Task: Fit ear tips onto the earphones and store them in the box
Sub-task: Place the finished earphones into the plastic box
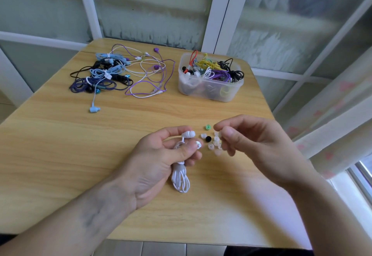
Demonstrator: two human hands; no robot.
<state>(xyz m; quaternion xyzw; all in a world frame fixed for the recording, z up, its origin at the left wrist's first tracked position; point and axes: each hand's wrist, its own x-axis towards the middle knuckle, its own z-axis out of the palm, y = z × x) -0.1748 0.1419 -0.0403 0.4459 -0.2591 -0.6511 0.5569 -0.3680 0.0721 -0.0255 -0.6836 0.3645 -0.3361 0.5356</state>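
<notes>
Left of the clear plastic box (pixel 209 91), a tangle of loose earphones (pixel 120 72) sprawls across the wooden table (pixel 60 145); too knotted to count. Nearer than the box, the left hand (pixel 161 161) curls around a bundled white earphone (pixel 181 177), thumb and fingers pinching both earbuds at the top, cable loops hanging below the palm. Just right of that hand sits a cluster of ear tips (pixel 213 142): one green, one black, several translucent ones, partly hidden behind fingers. The right hand (pixel 259 145) hovers over them, fingers loosely curled, thumb near forefinger; whether it pinches a tip is hard to make out. Back in the box, coiled earphones in many colours pile up.
</notes>
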